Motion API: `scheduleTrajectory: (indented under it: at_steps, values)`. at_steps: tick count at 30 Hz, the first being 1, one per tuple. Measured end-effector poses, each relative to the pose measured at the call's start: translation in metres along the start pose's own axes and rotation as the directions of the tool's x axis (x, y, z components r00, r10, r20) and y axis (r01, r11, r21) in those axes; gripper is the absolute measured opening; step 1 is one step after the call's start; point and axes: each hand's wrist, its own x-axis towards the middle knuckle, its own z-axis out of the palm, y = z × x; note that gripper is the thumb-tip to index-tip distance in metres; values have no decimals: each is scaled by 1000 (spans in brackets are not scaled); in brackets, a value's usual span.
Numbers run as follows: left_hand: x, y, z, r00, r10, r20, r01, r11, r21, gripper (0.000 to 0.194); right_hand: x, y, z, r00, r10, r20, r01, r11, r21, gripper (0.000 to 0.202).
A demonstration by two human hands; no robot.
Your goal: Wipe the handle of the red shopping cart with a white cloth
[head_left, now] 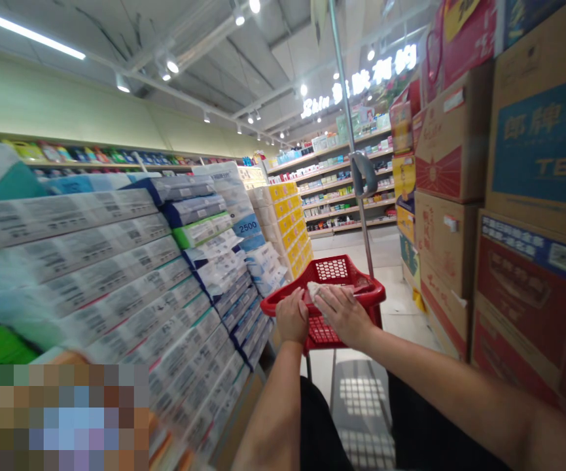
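Note:
A red plastic shopping cart (pixel 378 294) with lattice walls stands straight in front of me in an aisle. My left hand (pixel 292 315) is closed around the left part of its near rim or handle. Close beside it, my right hand (pixel 344 314) lies over the same near edge with its fingers bent down. A whitish, crumpled-looking piece (pixel 316 288) shows at the right fingertips; whether it is held or lies in the basket I cannot tell. The right hand hides much of the basket's inside.
Packs of paper goods (pixel 116 261) are piled high on the left, with yellow-and-white packs (pixel 285 222) beyond. Cardboard cartons (pixel 447 242) line the right side. A metal pole (pixel 346 98) rises by the cart's right side. Stocked shelves (pixel 334 190) stand across the far end.

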Motion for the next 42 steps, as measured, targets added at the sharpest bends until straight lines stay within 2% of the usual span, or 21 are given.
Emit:
scheduleTrajectory:
  at_steps: [2,3,7,9,13,18,20,23,25,27,28,34,39,42]
  values:
    - [0,-1,0,1000,-6,8,6,1000,-1,41,0,0,0,995,-95,16,95,995,8,42]
    - [0,-2,0,1000,-9,8,9,1000,-1,41,1,1,-1,995,-94,32,93,995,18,41]
    - [0,-3,0,1000,-12,12,12,1000,7,41,8,-2,-5,993,88,77,-90,996,23,39]
    - [0,-4,-1,1000,-15,19,14,1000,15,41,8,-7,-4,992,106,69,-106,994,5,40]
    - [-2,-6,-1,1000,-9,20,9,1000,21,41,8,-9,-4,996,17,85,-19,1000,15,44]
    - [-2,-11,-1,1000,-1,11,1,1000,14,40,31,6,-11,972,-63,227,33,991,133,36]
    - [-2,-10,-2,1000,-1,19,1,1000,18,39,36,7,-11,965,-69,254,36,991,132,36]
    - [-3,-10,-4,1000,-5,16,5,1000,12,39,28,2,-9,985,1,171,-10,999,52,39]
    - [-4,-10,-4,1000,-1,3,1,1000,2,39,19,-2,-8,992,-65,107,63,998,24,42]
    - [-4,-11,-4,1000,14,-19,-14,1000,-8,39,13,-4,-8,984,-155,82,153,988,29,45]
    - [-4,-12,-4,999,23,-32,-23,1000,-12,39,13,-5,-9,983,-163,82,161,986,36,45]
    - [-6,-15,-2,996,47,-79,-48,999,-7,37,19,-14,-6,995,31,97,-36,998,42,39]
    - [-8,-17,-2,993,59,-106,-61,998,-19,37,10,-17,-2,996,-72,59,69,996,56,43]
    - [-7,-16,0,992,57,-110,-59,998,-13,38,16,-17,-5,997,14,77,-20,996,82,40]
